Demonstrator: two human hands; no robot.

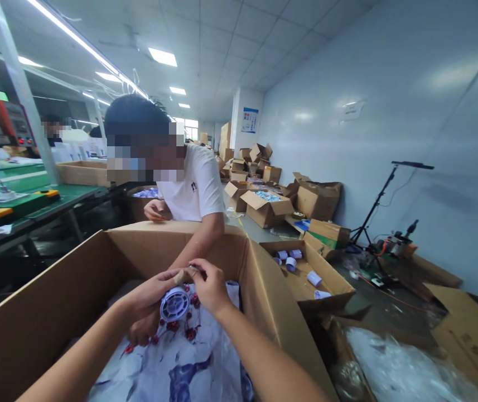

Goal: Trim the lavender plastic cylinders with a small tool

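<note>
My left hand (153, 291) is closed around a round lavender plastic part (174, 305), whose spoked, grille-like face is turned toward me. My right hand (210, 286) is pinched at the tip of my left thumb; whatever small thing lies between its fingers is too hidden to name. Below both hands, several small red and dark round pieces (191, 333) with thin wires or stems lie or are printed on a crumpled white sheet (146, 368); I cannot tell which. A co-worker's hand (143, 330) reaches down beside my left hand, partly covered by it.
A large cardboard box (264, 285) surrounds the sheet, and a co-worker in a white shirt (201, 184) leans over its far wall. To the right, a shallow carton (305, 262) holds several lavender cups. Clear plastic bags (401, 363) fill another carton. A tripod stand (370, 218) stands near the wall.
</note>
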